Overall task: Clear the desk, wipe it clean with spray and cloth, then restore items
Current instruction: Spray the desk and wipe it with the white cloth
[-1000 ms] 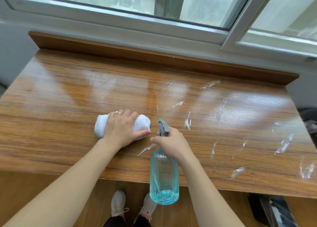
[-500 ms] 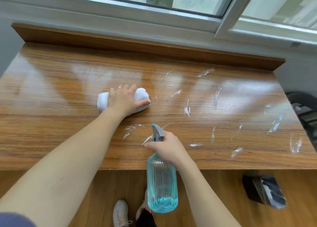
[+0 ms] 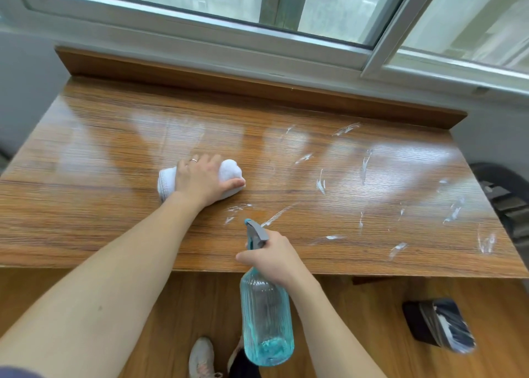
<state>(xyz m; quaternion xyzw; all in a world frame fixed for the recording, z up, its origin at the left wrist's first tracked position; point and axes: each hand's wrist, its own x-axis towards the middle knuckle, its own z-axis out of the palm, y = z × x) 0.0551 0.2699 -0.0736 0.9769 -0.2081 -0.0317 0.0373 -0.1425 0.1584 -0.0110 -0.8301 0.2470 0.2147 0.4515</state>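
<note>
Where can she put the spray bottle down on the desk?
The desk's left side, between the cloth and the left edge, looks bare and dry. So does the back strip by the raised wooden ledge. The right half is streaked with white smears.

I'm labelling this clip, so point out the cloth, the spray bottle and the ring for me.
cloth (image 3: 230, 169): head view, on its bunched right end beside the thumb.
spray bottle (image 3: 266, 320): head view, on its ribbed blue body.
ring (image 3: 194, 160): head view, on the band round a left-hand finger.
</note>
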